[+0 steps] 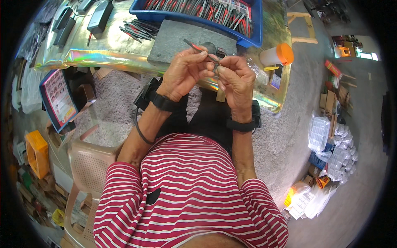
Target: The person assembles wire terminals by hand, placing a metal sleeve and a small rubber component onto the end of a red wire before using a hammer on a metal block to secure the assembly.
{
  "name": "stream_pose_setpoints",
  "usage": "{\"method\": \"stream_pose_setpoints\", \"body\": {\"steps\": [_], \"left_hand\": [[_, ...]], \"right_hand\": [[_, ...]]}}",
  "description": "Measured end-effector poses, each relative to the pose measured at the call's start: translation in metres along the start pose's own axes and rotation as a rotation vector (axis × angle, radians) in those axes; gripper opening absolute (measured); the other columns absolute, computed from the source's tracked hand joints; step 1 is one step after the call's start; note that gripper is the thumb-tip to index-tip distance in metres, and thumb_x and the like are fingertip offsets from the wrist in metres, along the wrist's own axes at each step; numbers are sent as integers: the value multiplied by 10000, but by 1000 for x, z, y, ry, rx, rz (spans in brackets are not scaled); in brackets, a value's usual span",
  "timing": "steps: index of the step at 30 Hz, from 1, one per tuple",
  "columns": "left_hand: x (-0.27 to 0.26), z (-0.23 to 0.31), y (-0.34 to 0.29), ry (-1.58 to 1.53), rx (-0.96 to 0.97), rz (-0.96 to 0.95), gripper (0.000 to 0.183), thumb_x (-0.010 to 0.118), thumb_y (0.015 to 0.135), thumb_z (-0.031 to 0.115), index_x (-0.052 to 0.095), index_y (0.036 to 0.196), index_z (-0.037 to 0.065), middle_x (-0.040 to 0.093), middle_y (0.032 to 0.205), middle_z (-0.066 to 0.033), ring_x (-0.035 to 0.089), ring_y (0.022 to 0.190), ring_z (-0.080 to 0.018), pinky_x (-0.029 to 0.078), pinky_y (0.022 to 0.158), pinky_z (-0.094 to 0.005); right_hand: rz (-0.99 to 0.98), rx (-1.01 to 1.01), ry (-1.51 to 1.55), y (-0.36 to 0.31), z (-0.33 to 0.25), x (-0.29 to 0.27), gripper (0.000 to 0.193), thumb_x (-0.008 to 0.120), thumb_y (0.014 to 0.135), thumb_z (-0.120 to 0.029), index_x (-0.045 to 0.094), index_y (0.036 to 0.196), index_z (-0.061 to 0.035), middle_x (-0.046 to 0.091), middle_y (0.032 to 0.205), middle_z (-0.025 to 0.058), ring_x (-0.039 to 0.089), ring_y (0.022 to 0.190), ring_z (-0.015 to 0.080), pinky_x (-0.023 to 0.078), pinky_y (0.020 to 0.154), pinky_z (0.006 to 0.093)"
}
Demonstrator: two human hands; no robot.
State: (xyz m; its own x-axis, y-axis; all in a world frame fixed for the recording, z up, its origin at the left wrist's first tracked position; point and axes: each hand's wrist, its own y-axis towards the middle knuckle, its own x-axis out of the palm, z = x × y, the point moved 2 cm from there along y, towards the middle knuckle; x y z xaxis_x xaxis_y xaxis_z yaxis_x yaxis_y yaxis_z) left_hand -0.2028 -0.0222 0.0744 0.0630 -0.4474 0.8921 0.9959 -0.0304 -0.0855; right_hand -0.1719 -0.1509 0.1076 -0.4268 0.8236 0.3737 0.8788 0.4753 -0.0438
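My left hand point(186, 69) pinches a slim black-and-red stick-like tool point(191, 44), its dark end sticking out to the upper left. Close beside it, my right hand point(238, 76) is closed, thumb and finger pressed together at the tool's other end; what exactly lies between those fingertips is too small to make out. Both hands are held up in front of the near edge of a grey slab point(173, 39). Just behind the fingers are a dark round object point(209, 47) and a small dark metallic piece point(221, 51).
A blue tray point(257, 25) full of similar slim tools stands at the back. Left of the slab lies a loose pile of dark sticks point(138, 30) on the shiny gold-covered table point(115, 53). An orange-lidded jar point(276, 56) stands right. A plastic chair point(89, 161) is at my left.
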Motion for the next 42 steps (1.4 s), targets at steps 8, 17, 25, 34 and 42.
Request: {"method": "stream_pose_setpoints", "body": {"steps": [8, 17, 25, 34, 42], "left_hand": [[-2, -3, -3, -100, -23, -21, 145, 451, 844, 70, 489, 962, -6, 555, 873, -119, 528, 692, -140, 483, 587, -232], [-1, -2, -4, -46, -33, -49, 161, 461, 835, 79, 485, 973, -3, 561, 870, -110, 530, 664, -127, 483, 561, -220], [-2, 7, -1, 219, -3, -120, 132, 482, 824, 93, 506, 922, 7, 570, 808, -93, 542, 594, -116, 481, 528, -224], [3, 9, -3, 448, 32, -77, 142, 535, 789, 85, 505, 893, -7, 555, 795, -89, 552, 630, -117, 495, 557, -236], [0, 5, -7, 543, 96, 82, 168, 557, 788, 114, 505, 889, -10, 559, 721, -70, 553, 568, -112, 492, 506, -230]], "right_hand": [[21, -37, 97, -2, 2, 7, 107, 561, 755, -3, 521, 851, 22, 562, 696, 65, 447, 490, 40, 357, 402, 163], [-7, 31, 84, -4, -1, 3, 145, 574, 737, -3, 480, 846, 5, 505, 660, 31, 429, 480, 36, 338, 377, 157], [-42, 186, 129, -6, -1, -2, 160, 569, 721, 22, 479, 853, 7, 489, 661, 25, 407, 462, 39, 318, 362, 151], [79, 81, 44, -9, 8, -3, 133, 555, 721, 32, 469, 815, -8, 476, 652, 17, 404, 461, 38, 323, 364, 155], [114, -112, -263, -5, 28, -4, 107, 551, 737, 10, 469, 805, -1, 477, 655, 9, 416, 469, 32, 332, 375, 162]]}}
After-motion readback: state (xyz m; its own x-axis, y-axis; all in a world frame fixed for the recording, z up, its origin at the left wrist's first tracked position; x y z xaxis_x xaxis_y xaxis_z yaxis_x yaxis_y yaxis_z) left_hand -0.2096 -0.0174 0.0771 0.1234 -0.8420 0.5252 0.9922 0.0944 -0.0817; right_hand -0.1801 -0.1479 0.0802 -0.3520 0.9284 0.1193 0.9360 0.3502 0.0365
